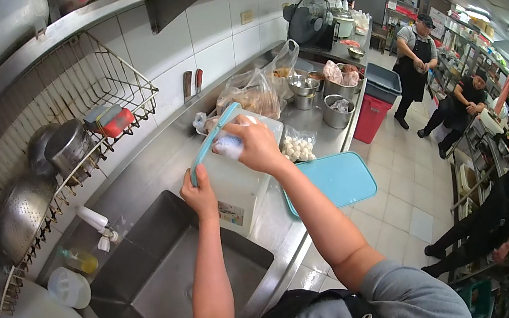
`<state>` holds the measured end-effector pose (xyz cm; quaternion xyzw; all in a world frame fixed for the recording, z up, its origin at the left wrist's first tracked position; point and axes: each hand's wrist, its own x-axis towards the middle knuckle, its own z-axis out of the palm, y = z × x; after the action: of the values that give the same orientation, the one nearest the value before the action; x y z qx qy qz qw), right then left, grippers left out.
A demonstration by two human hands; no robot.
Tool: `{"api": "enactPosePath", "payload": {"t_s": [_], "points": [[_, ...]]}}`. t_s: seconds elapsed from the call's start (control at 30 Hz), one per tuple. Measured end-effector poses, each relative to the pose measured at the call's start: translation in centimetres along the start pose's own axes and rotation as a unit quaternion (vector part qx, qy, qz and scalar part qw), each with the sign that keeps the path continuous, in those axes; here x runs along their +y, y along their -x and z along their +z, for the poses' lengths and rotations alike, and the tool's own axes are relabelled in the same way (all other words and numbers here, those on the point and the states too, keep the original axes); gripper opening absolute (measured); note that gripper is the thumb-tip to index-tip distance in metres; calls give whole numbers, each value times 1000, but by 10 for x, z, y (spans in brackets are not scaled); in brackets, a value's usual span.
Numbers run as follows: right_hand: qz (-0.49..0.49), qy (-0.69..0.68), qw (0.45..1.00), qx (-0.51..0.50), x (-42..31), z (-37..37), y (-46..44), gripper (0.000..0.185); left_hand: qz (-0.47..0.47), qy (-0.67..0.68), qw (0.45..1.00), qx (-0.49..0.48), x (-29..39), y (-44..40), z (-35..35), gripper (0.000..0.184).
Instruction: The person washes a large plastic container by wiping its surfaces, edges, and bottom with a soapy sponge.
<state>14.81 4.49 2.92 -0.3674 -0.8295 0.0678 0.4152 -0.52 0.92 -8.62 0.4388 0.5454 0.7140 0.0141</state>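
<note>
My left hand [201,194] grips the lower end of a narrow light-blue lid [203,148], tilted up and seen almost edge-on. Closed around a bunched white-and-bluish cloth [228,147], my right hand [255,144] is close against the lid's side; whether the cloth touches it I cannot tell. Below both hands a translucent plastic container [233,193] with a printed label stands between sink and counter edge. A second light-blue lid [335,181] lies flat at the counter's front edge, beside a bag of white balls [298,146].
A steel sink [182,267] lies below my left forearm. Bagged food [252,97] and metal pots [337,111] stand farther along the counter. A wire rack [118,81] with pans hangs at left. A red bin [370,118] and several people are to the right.
</note>
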Motion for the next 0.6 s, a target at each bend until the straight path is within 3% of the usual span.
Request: {"api": "enactPosePath", "payload": {"t_s": [0.2,0.6], "points": [[-34,36,998,44,5,7,-1,33,-23,-17,1000,-3,6,2,-2,48],[-29,30,999,-1,-4,4,3,29,14,5,1000,18,6,3,-1,47]]}}
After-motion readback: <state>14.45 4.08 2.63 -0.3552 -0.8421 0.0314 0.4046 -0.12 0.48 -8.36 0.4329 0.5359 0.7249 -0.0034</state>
